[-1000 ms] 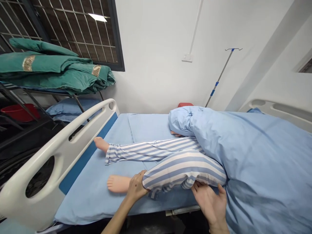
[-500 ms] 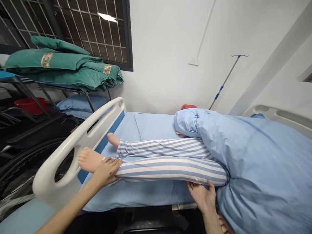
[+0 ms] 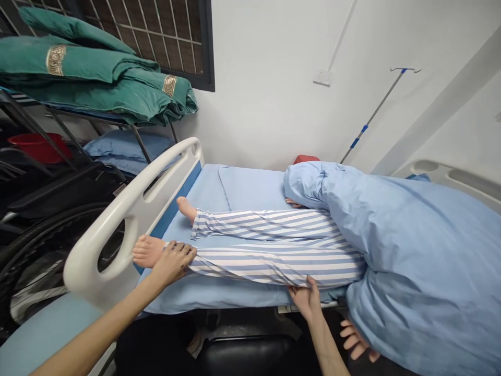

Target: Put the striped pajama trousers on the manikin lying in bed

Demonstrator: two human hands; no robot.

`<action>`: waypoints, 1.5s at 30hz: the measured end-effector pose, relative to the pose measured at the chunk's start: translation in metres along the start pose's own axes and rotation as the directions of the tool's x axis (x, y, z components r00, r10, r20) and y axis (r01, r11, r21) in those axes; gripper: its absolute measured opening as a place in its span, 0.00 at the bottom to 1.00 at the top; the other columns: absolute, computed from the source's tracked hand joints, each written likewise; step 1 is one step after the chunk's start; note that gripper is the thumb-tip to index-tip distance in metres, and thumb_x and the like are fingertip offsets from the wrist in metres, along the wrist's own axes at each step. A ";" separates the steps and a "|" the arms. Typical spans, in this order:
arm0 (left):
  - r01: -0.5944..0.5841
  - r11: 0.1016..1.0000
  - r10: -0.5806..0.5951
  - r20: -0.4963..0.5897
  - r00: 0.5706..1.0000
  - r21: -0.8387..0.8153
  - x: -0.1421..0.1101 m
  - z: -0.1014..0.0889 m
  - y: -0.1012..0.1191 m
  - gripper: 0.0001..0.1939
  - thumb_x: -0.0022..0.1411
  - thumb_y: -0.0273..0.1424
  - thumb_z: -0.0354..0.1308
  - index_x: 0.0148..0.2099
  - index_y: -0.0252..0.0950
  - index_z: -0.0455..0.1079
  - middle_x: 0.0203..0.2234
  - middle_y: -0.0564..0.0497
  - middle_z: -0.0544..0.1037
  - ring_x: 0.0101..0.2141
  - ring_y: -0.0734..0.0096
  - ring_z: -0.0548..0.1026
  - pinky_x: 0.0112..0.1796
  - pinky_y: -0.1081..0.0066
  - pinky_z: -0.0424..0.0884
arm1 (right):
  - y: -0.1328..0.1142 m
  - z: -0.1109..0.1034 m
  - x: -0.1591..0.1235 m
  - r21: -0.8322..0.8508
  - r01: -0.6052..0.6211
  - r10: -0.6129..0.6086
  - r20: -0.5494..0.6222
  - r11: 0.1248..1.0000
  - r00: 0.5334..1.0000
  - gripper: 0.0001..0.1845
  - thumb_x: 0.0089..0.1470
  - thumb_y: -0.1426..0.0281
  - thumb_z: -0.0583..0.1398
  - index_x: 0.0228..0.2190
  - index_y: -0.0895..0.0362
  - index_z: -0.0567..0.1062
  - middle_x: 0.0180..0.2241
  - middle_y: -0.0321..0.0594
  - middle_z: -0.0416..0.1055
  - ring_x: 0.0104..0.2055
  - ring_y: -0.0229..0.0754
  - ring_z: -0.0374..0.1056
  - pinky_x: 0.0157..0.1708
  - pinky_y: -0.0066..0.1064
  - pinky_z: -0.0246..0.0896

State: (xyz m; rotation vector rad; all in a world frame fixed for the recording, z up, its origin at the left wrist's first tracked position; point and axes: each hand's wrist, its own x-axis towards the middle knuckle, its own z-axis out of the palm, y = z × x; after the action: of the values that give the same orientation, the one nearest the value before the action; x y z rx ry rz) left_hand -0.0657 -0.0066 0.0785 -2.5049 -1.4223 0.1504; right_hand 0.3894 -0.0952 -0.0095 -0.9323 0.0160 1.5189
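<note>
Left hand curls over, holding the striped trouser leg; right hand, half-open, cups it.
Its slack could let either hold slip.

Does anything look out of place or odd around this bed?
Yes: at lower right, the lying figure's hand pokes out from under the quilt, past the near edge of the bed. It looks odd, seemingly hanging unsupported.

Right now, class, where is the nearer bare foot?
The foot is left of centre in the head view, between the footboard and the person's left hand.
</note>
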 end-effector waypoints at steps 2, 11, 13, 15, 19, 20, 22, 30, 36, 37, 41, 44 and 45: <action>0.009 1.000 -0.009 0.026 1.000 -0.002 0.002 0.011 0.004 0.21 0.52 0.21 0.57 0.49 0.35 0.73 0.42 0.39 0.78 0.44 0.48 0.74 0.45 0.55 0.64 | 0.005 -0.004 0.003 -0.096 0.005 -0.006 -0.010 0.995 1.000 0.14 0.42 0.64 0.68 0.33 0.53 0.73 0.29 0.34 0.78 0.35 0.43 0.75 0.45 0.40 0.73; 0.087 0.991 -0.082 0.059 0.995 -0.104 0.005 0.063 0.034 0.23 0.56 0.19 0.51 0.53 0.30 0.73 0.44 0.35 0.77 0.45 0.47 0.74 0.49 0.53 0.63 | -0.004 -0.035 -0.029 -0.902 0.051 -0.211 -0.046 0.429 0.976 0.22 0.39 0.52 0.65 0.30 0.57 0.75 0.29 0.42 0.79 0.33 0.49 0.76 0.32 0.36 0.67; 0.112 0.979 -0.102 0.067 0.993 -0.173 0.009 0.063 0.047 0.24 0.55 0.19 0.51 0.54 0.29 0.72 0.46 0.34 0.77 0.47 0.48 0.73 0.51 0.53 0.62 | -0.004 -0.032 -0.035 -0.973 0.177 -0.348 0.115 0.150 0.930 0.20 0.44 0.52 0.62 0.30 0.57 0.76 0.26 0.41 0.77 0.31 0.49 0.74 0.34 0.38 0.66; 0.139 0.959 -0.123 0.083 0.989 -0.245 0.014 0.063 0.063 0.27 0.54 0.19 0.52 0.57 0.29 0.71 0.48 0.34 0.76 0.49 0.48 0.72 0.53 0.53 0.62 | 0.000 -0.018 -0.036 -0.957 0.286 -0.410 0.282 -0.054 0.867 0.20 0.49 0.53 0.59 0.32 0.57 0.76 0.26 0.42 0.76 0.32 0.49 0.73 0.37 0.40 0.66; 0.217 0.924 -0.207 0.065 0.976 -0.315 0.019 0.063 0.087 0.31 0.52 0.19 0.51 0.60 0.29 0.68 0.52 0.35 0.74 0.51 0.51 0.71 0.55 0.56 0.60 | 0.026 0.040 -0.022 -0.826 0.501 -0.327 0.563 -0.259 0.759 0.17 0.55 0.59 0.56 0.38 0.56 0.76 0.36 0.46 0.78 0.39 0.49 0.74 0.42 0.39 0.68; 0.223 0.920 -0.217 0.055 0.975 -0.323 0.018 0.064 0.088 0.31 0.52 0.19 0.50 0.60 0.29 0.68 0.52 0.35 0.74 0.51 0.51 0.70 0.56 0.56 0.60 | 0.036 0.057 -0.016 -0.770 0.560 -0.290 0.635 -0.305 0.716 0.16 0.56 0.61 0.56 0.39 0.56 0.76 0.38 0.47 0.78 0.42 0.49 0.74 0.45 0.39 0.67; 0.224 0.917 -0.224 0.040 0.974 -0.329 0.012 0.066 0.083 0.32 0.51 0.18 0.51 0.60 0.31 0.68 0.52 0.37 0.74 0.52 0.52 0.70 0.58 0.56 0.59 | 0.058 0.090 -0.003 -0.645 0.656 -0.214 0.758 -0.392 0.616 0.16 0.57 0.64 0.55 0.43 0.57 0.76 0.43 0.48 0.77 0.48 0.49 0.72 0.50 0.40 0.65; 0.177 0.853 -0.283 -0.150 0.947 -0.490 -0.012 0.051 0.053 0.32 0.54 0.31 0.58 0.62 0.33 0.65 0.57 0.39 0.72 0.61 0.49 0.64 0.61 0.52 0.61 | 0.118 0.149 0.026 -0.466 0.603 0.052 0.763 -0.648 0.645 0.19 0.62 0.60 0.56 0.50 0.57 0.74 0.47 0.50 0.76 0.52 0.52 0.69 0.53 0.44 0.57; 0.362 0.663 -0.480 0.000 0.877 -0.656 0.045 0.030 0.066 0.15 0.67 0.32 0.46 0.46 0.37 0.74 0.41 0.45 0.80 0.46 0.63 0.76 0.50 0.64 0.69 | 0.110 0.150 0.019 -0.483 0.612 0.096 0.731 -0.626 0.675 0.21 0.62 0.61 0.56 0.52 0.56 0.74 0.51 0.50 0.75 0.54 0.53 0.68 0.54 0.43 0.56; 0.438 0.656 -0.487 0.099 0.868 -0.615 0.053 0.032 0.069 0.16 0.68 0.33 0.45 0.42 0.37 0.75 0.38 0.44 0.80 0.44 0.63 0.77 0.48 0.64 0.70 | 0.108 0.151 0.020 -0.497 0.609 0.104 0.717 -0.618 0.690 0.20 0.61 0.61 0.57 0.52 0.56 0.74 0.51 0.50 0.75 0.54 0.54 0.68 0.54 0.43 0.56; 0.547 0.676 -0.461 0.296 0.836 -0.493 0.069 0.046 0.081 0.19 0.68 0.35 0.45 0.41 0.33 0.76 0.38 0.39 0.81 0.41 0.57 0.79 0.42 0.63 0.69 | 0.105 0.160 0.033 -0.594 0.594 0.106 0.653 -0.543 0.750 0.16 0.59 0.65 0.59 0.48 0.54 0.75 0.49 0.47 0.76 0.53 0.52 0.69 0.54 0.40 0.58; 0.536 0.677 -0.450 0.293 0.844 -0.504 0.068 0.052 0.081 0.19 0.68 0.34 0.44 0.43 0.33 0.76 0.39 0.37 0.81 0.41 0.55 0.79 0.41 0.62 0.68 | 0.116 0.182 0.054 -0.643 0.618 0.078 0.662 -0.453 0.745 0.11 0.59 0.67 0.56 0.41 0.56 0.75 0.43 0.45 0.77 0.48 0.48 0.71 0.50 0.36 0.61; 0.537 0.675 -0.447 0.299 0.843 -0.506 0.067 0.053 0.081 0.19 0.68 0.34 0.44 0.44 0.33 0.76 0.40 0.37 0.81 0.41 0.55 0.79 0.41 0.61 0.68 | 0.123 0.193 0.062 -0.646 0.636 0.079 0.672 -0.422 0.736 0.10 0.60 0.68 0.55 0.38 0.56 0.75 0.40 0.43 0.77 0.45 0.46 0.71 0.48 0.34 0.62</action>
State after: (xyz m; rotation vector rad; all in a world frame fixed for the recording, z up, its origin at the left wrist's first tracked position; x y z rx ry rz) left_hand 0.0246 0.0206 0.0082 -2.4208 -2.4758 -0.2435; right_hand 0.1913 0.0307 0.0232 -1.5590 -2.2113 0.6847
